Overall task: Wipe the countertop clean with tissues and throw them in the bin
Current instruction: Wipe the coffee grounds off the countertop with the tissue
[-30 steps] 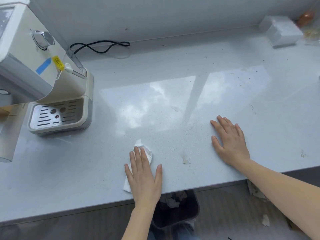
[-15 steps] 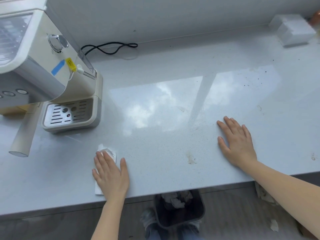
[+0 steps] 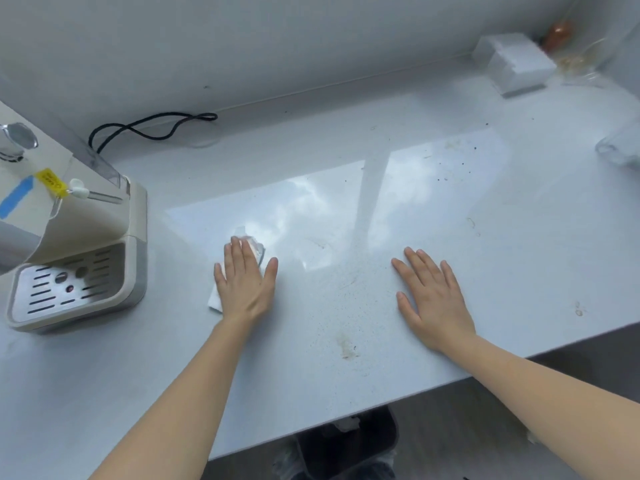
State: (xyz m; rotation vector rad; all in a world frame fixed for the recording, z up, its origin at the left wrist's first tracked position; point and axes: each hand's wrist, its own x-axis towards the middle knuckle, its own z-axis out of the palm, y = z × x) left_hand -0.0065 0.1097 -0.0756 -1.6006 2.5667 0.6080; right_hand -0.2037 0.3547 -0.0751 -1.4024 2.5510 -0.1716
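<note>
Left hand [image 3: 245, 287] grip flat, fingers spread, atop tissue [image 3: 215, 300] on countertop [image 3: 346, 375].

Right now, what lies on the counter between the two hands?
In the head view, nothing solid: just bare countertop with fine dark specks and a brownish stain between the left hand, pressing the tissue, and the right hand.

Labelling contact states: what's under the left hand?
A crumpled white tissue lies pressed flat beneath the left hand, its edges poking out past the fingertips and wrist side. The middle of the tissue and the pale grey countertop beneath are hidden.
</note>
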